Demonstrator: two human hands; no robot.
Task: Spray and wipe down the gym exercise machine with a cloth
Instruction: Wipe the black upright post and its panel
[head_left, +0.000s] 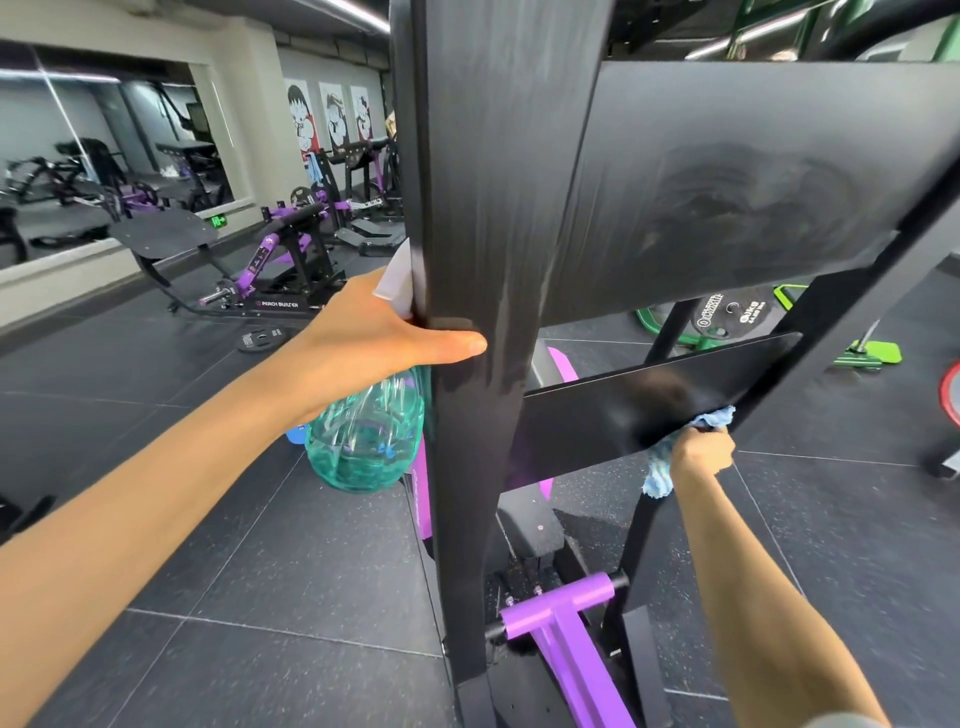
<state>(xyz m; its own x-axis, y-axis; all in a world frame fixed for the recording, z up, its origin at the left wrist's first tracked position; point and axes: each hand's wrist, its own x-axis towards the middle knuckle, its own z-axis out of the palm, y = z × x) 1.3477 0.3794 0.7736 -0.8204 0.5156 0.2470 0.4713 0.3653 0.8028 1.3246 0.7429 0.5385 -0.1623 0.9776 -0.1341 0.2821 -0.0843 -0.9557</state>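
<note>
The left grip (374, 332) holds the green spray bottle (363, 441), thumb on the black post (478, 208). Right of the post, the right grip (701, 449) squeezes a blue cloth (658, 475).

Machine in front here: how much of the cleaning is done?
Done, it seems: the upper panel and post show wipe streaks. In hand: the right hand presses the cloth to the edge of the lower panel; the left hand holds the bottle against the post. Left, probably: the purple frame below, which shows no streaks.
</note>
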